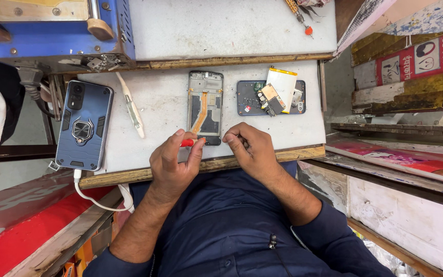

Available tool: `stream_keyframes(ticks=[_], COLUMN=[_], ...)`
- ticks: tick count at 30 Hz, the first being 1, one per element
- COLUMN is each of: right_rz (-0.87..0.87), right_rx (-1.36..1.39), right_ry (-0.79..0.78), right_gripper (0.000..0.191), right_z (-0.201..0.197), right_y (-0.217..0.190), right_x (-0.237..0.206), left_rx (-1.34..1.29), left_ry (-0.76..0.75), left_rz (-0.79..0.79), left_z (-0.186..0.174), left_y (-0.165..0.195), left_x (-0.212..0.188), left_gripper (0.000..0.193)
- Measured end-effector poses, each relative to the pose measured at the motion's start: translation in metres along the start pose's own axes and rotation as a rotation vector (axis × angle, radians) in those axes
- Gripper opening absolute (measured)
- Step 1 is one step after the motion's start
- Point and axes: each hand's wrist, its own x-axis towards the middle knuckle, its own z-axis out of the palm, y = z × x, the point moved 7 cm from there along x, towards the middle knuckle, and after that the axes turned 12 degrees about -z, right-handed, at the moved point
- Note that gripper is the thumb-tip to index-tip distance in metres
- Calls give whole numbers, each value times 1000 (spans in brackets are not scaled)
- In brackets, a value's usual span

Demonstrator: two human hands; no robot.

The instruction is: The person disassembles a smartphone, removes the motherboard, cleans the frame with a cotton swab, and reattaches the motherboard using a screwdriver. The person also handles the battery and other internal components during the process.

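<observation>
My left hand point(173, 161) pinches a small red-handled screwdriver point(187, 142) between thumb and fingers, just below the bottom edge of an opened phone frame point(205, 105) that lies back-up on the white bench top point(160, 102). An orange flex strip runs down the inside of the frame. My right hand point(247, 146) rests at the frame's lower right corner with its fingertips pinched together. Whether something small sits between them is hidden.
A dark phone back point(247, 97) with a white battery point(282, 81) and small boards on it lies to the right. A blue phone in a rugged case point(84, 124) with a white cable point(96, 201) lies left, a white tool point(132, 109) beside it. A blue machine point(52, 36) stands back left.
</observation>
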Motion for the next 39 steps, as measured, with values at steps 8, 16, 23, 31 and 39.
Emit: stream_keyframes(ticks=[8, 16, 23, 31, 39], right_rz=[12, 12, -35, -138, 3], right_rx=[-16, -37, -133, -590, -790], right_ry=[-5, 3, 96, 155, -3], right_gripper=[14, 12, 10, 12, 9], right_z=[1, 0, -15, -61, -55], right_y=[-1, 0, -14, -18, 0], right_x=[2, 1, 11, 56, 89], left_rx=[17, -18, -21, -8, -20], left_ry=[-16, -188, -367, -284, -318], left_rz=[20, 139, 29, -36, -59], left_z=[3, 0, 1, 0, 2], left_y=[0, 28, 29, 25, 32], left_x=[1, 22, 31, 34, 38], left_gripper=[73, 65, 62, 52, 56])
